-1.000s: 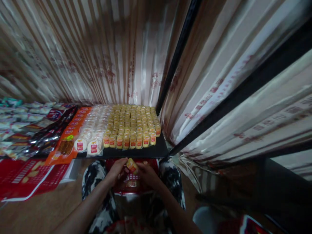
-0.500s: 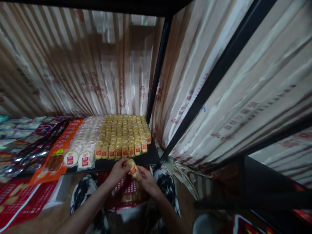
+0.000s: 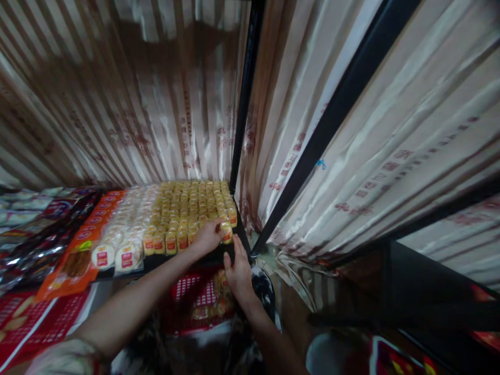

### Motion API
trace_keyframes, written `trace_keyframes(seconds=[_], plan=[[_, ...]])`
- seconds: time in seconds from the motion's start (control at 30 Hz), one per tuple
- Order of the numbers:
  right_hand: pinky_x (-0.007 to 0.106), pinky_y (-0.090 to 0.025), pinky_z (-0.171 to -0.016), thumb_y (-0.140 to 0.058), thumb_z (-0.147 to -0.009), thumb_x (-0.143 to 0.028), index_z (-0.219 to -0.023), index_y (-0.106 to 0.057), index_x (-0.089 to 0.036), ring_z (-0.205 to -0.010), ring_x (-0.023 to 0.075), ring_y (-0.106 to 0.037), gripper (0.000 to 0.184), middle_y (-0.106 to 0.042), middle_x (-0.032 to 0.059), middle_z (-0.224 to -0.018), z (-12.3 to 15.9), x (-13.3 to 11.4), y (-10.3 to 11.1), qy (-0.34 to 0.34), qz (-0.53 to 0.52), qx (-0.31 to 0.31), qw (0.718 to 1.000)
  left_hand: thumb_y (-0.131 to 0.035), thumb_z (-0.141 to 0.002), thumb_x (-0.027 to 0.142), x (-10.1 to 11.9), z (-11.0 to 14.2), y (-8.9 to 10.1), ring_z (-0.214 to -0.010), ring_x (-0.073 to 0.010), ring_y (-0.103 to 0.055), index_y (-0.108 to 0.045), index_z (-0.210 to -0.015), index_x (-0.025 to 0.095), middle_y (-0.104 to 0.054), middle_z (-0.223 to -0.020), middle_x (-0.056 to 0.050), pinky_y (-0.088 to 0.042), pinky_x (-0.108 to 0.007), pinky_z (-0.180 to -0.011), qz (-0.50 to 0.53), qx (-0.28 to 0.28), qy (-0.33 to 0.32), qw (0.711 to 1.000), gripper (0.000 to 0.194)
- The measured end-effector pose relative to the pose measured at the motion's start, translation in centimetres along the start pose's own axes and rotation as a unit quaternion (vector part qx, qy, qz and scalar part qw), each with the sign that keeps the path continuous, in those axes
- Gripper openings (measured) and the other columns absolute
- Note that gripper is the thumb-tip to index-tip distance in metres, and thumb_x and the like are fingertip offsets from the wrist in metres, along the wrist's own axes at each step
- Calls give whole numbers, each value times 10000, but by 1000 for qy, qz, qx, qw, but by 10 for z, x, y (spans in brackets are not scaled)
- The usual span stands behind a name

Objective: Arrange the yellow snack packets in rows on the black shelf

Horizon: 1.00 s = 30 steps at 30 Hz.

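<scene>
My left hand (image 3: 209, 238) pinches a small yellow wrapped snack cake (image 3: 226, 233) with a red label, at the front right corner of the block of matching cakes (image 3: 187, 208). My right hand (image 3: 239, 271) is open beside it, fingers stretched forward and their tips close to the cake's right side; whether they touch it I cannot tell. The block stands in tight rows on a black shelf (image 3: 160, 263). Below my hands, a red basket (image 3: 191, 289) holds several more wrapped pieces (image 3: 219, 299), partly shaded.
Left of the cakes lie clear packs of round white crackers (image 3: 128, 256), an orange snack bag (image 3: 76, 260) and dark shiny packets (image 3: 35, 250). Black posts (image 3: 244, 94) rise at the shelf's corner before pleated curtains (image 3: 164, 114). A dark frame (image 3: 429, 281) stands at right.
Both hands have moved forward from above the basket to the front right of the cake block, bringing the snack cake along. The right hand's fingers have straightened off it. The view has shifted slightly.
</scene>
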State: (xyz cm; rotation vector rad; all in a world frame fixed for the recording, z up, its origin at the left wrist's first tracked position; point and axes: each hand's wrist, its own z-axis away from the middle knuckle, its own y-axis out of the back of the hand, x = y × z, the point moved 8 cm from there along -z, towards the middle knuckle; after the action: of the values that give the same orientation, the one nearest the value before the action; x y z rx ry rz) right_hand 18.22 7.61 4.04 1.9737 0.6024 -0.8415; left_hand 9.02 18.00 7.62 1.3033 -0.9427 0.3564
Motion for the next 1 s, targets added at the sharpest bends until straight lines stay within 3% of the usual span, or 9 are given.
trace_keyframes(seconds=[0.17,0.37,0.67,1.0], plan=[[427,-390,-1031,-370,-838,-241,-1322,-400,-44,-1312,238,-352,524,-385,190,-1402,-8,11,-3,-21,-13,-7,1000,-517,-796,234,28,-22,-5,-820,-145,-616,-589,-1109,214,-685,-934,-30,-455,-245,-754,-89,-3,-13,996,322],[430,-325,-1074,-369,-825,-219,-1321,-404,-31,-1328,237,-324,532,-397,191,-1397,-23,29,-2,-37,5,5,999,-500,-820,258,47,-39,-23,-956,-182,-565,-607,-1071,211,-677,-952,-43,-433,-273,-839,-154,25,-54,986,276],[423,-355,-1054,-394,-786,-164,-1316,-427,-81,-1314,232,-350,538,-420,163,-1387,-31,55,-19,-54,-24,9,998,-467,-828,208,39,-48,-39,-968,-233,-491,-618,-983,141,-646,-972,-103,-374,-360,-916,-242,25,-124,962,227],[413,-307,-1084,-345,-764,-100,-1305,-444,-49,-1317,233,-337,552,-398,166,-1399,-41,61,-41,-90,-16,17,996,-504,-794,169,31,-52,-37,-1021,-239,-425,-587,-1071,129,-568,-1014,-108,-366,-354,-927,-272,68,-123,952,292]])
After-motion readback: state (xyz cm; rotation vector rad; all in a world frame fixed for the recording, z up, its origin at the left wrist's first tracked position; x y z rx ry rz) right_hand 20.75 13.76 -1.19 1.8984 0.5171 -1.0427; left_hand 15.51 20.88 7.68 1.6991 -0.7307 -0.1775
